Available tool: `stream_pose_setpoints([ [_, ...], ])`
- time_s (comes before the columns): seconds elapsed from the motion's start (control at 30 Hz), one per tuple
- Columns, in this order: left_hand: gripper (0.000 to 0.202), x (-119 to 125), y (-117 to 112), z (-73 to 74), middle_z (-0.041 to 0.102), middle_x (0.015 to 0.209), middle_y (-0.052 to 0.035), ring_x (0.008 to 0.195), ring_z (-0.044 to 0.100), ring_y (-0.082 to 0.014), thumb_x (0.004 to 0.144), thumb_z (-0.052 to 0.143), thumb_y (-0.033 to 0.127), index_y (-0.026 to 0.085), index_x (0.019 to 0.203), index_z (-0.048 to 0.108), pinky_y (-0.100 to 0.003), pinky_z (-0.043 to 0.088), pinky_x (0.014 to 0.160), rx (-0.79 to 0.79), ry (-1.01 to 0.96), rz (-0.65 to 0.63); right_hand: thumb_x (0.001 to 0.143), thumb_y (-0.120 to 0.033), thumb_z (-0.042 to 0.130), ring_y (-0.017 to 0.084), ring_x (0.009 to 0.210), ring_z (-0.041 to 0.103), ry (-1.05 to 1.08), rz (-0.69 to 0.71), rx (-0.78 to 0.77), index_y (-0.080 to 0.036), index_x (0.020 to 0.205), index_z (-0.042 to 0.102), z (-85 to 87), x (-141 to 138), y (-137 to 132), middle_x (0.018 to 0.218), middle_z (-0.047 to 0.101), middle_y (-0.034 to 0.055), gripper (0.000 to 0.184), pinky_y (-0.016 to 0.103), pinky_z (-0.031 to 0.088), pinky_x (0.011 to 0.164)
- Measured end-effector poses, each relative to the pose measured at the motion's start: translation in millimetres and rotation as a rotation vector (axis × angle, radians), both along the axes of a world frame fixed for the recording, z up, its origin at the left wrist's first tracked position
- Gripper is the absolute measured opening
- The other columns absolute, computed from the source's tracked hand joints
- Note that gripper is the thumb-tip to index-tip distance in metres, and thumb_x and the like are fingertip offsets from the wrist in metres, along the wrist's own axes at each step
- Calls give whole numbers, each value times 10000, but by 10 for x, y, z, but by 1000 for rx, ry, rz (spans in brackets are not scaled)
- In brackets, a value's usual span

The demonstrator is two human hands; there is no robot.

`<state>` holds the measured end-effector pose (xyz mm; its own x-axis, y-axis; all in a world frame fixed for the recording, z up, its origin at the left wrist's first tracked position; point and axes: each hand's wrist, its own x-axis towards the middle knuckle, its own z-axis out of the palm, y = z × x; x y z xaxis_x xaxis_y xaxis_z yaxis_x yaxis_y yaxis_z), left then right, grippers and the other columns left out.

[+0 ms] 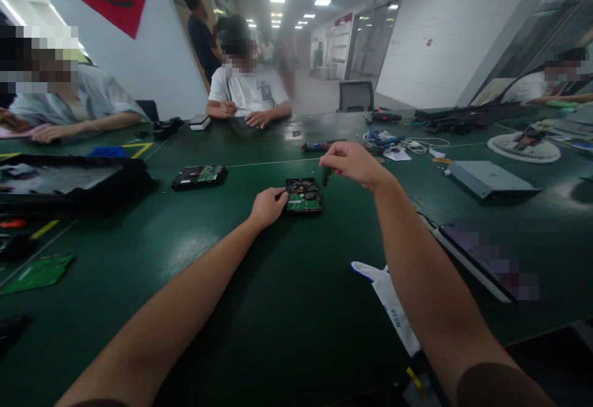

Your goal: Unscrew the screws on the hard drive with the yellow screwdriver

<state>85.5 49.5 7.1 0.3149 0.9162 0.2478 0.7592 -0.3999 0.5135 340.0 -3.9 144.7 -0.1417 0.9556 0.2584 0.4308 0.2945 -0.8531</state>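
Note:
A hard drive (303,202) lies on the green table in front of me, its green circuit board facing up. My left hand (269,207) grips its left edge, with the fingers closed and the thumb against the side. Above the drive's right edge, my right hand (348,161) pinches the top of a screwdriver (325,176) held upright. The handle looks dark and translucent; its tip is too small to make out against the drive's right side. A second hard drive (199,176) rests further left, apart from both hands.
A white glove (393,308) lies by my right forearm, beside a tablet-like device (477,259). To the right are a grey metal box (493,178), a round white fan part (523,147) and cables (417,144). A black tray (69,178) stands left. Co-workers sit across the table.

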Motion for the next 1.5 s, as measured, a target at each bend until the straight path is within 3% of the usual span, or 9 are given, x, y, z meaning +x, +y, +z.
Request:
stream_pose_setpoints([
  [0.37, 414, 11, 8, 5, 743, 1297, -99, 1146, 699, -271, 1038, 523, 370, 168, 1337, 726, -368, 531, 1028, -14, 3, 6, 982, -437, 666, 110, 659, 567, 70, 233, -47, -213, 1018, 742, 12, 59, -29, 1036, 748, 62, 239, 256, 455, 545],
  [0.53, 407, 8, 0, 0, 745, 1295, -93, 1167, 693, -273, 1038, 524, 361, 168, 1329, 731, -361, 529, 1032, 1, -6, -3, 893, -367, 775, 106, 616, 529, 16, 77, 12, -194, 826, 685, 2, 10, -9, 796, 697, 33, 206, 247, 396, 506],
  [0.63, 406, 13, 3, -9, 748, 1285, -97, 1151, 701, -277, 1037, 527, 359, 164, 1329, 732, -366, 530, 1026, 11, 4, 2, 899, -286, 749, 92, 583, 519, 26, 5, 12, -187, 765, 621, 3, -98, -16, 819, 731, 47, 209, 247, 388, 501],
  [0.73, 396, 15, 3, -7, 746, 1293, -90, 1156, 701, -272, 1035, 540, 354, 177, 1336, 728, -355, 524, 1031, 7, 10, 8, 951, -302, 698, 81, 555, 502, 34, 82, -14, -185, 837, 656, 13, -156, -40, 902, 765, 59, 169, 246, 380, 486],
  [0.83, 400, 12, 1, -1, 744, 1294, -95, 1153, 702, -274, 1040, 537, 359, 172, 1340, 724, -351, 530, 1013, 2, 8, 7, 1004, -411, 642, 84, 572, 532, 39, 161, -40, -187, 916, 722, 23, -117, -63, 962, 763, 64, 253, 242, 397, 485],
  [1.0, 407, 7, 17, -13, 753, 1265, -109, 1117, 710, -279, 1041, 535, 364, 154, 1331, 728, -358, 539, 983, 8, 7, 1, 963, -431, 691, 110, 648, 606, 104, 254, -108, -180, 1024, 748, 29, 2, -68, 990, 755, 77, 264, 234, 449, 509],
  [1.13, 399, 12, 24, -18, 754, 1267, -96, 1108, 710, -265, 1042, 533, 360, 170, 1335, 726, -351, 538, 982, -2, 8, 1, 889, -368, 768, 95, 597, 540, 27, 111, -28, -171, 847, 701, -18, -45, -12, 792, 716, 34, 212, 206, 388, 470],
  [1.27, 406, 21, 15, -10, 752, 1271, -99, 1114, 708, -265, 1041, 529, 363, 166, 1339, 722, -351, 533, 993, -3, 8, 5, 921, -274, 710, 80, 552, 522, 51, -12, 19, -180, 831, 623, -60, -142, 30, 883, 766, 65, 156, 210, 394, 463],
  [1.5, 410, 12, 21, -17, 743, 1293, -103, 1147, 698, -270, 1042, 522, 358, 165, 1348, 716, -354, 524, 1014, 1, 13, 2, 1006, -439, 623, 96, 605, 600, 95, 235, -82, -175, 973, 723, -2, -66, -42, 998, 757, 84, 284, 224, 439, 488],
])
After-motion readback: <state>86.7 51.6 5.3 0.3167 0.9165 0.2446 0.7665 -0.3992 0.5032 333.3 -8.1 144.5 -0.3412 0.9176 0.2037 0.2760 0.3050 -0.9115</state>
